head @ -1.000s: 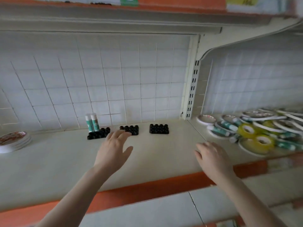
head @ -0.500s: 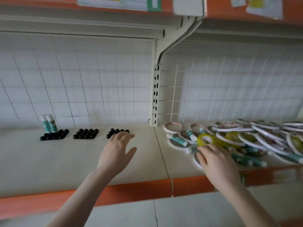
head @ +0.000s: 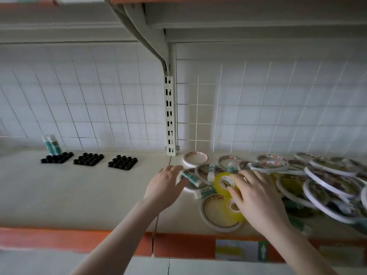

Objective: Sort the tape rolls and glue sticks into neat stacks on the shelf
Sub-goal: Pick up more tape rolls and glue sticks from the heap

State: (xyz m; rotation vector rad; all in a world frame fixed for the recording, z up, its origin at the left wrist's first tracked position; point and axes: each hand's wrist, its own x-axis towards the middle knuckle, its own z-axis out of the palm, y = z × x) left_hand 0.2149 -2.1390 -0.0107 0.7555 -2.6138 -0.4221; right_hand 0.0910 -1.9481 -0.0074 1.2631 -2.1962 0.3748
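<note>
A glossy yellow tape roll (head: 224, 184) with a white core lies at the near edge of a jumbled heap of flat white-rimmed tape rolls (head: 325, 175) on the smooth cream shelf (head: 79, 195). The right hand (head: 256, 197) rests on it, fingers spread and lightly bent. At its 9 o'clock, the left hand (head: 164, 185), fingers nearly straight, touches a teal glue stick (head: 191, 176). Three black ribbed holders (head: 89, 159) and two upright glue sticks (head: 52, 144) stand at 10 o'clock. The heap's right side is blurred and cut off.

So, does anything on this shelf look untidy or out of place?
Yes. On the right, tape rolls lie in a loose, overlapping heap, with glue sticks scattered lying among them. On the left, two glue sticks stand upright behind three black holders, most of whose sockets are empty.
</note>
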